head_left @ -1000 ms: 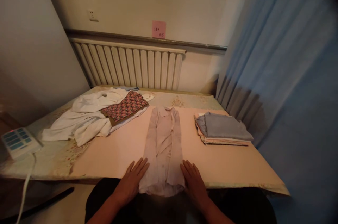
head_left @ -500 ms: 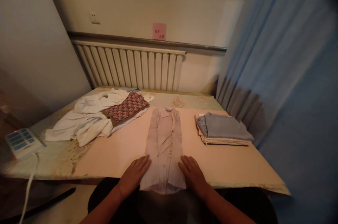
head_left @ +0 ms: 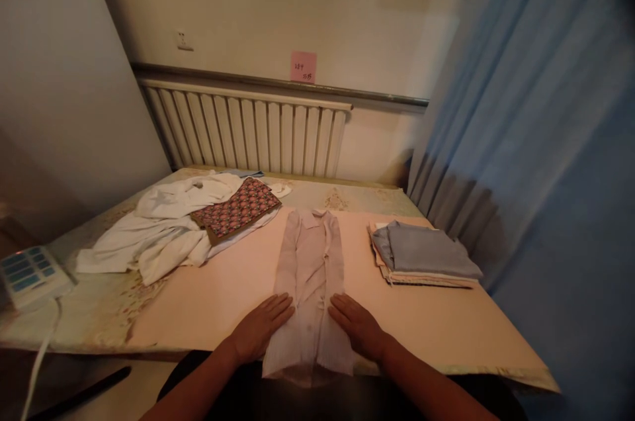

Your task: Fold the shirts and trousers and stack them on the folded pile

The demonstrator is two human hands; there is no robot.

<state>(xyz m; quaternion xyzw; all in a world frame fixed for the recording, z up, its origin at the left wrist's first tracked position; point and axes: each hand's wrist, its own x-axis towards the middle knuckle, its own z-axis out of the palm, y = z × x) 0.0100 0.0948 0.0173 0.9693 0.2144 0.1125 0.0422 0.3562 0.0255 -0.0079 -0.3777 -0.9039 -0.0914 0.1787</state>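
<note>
A pale pinkish-grey garment (head_left: 311, 275), with a collar at its far end and folded into a long narrow strip, lies lengthwise in front of me. Its near end hangs over the table's front edge. On its left side my left hand (head_left: 262, 325) rests flat, fingertips on the cloth. My right hand (head_left: 358, 325) lies the same way on the right side, fingers stretched out. Both hands are open and grip nothing. Some creases run across the middle of the cloth.
At left lies a loose heap of white clothes (head_left: 169, 222) with a red patterned cloth (head_left: 238, 209) on it. A folded stack with a grey garment (head_left: 426, 249) on top is at right. A power strip (head_left: 32, 275), radiator (head_left: 253, 130) and blue curtain (head_left: 496, 143) surround the peach-topped table (head_left: 208, 302).
Both hands have slid inward from the garment's side edges and slightly farther up it, so more of the fingers lie on the cloth. The view has tilted slightly.
</note>
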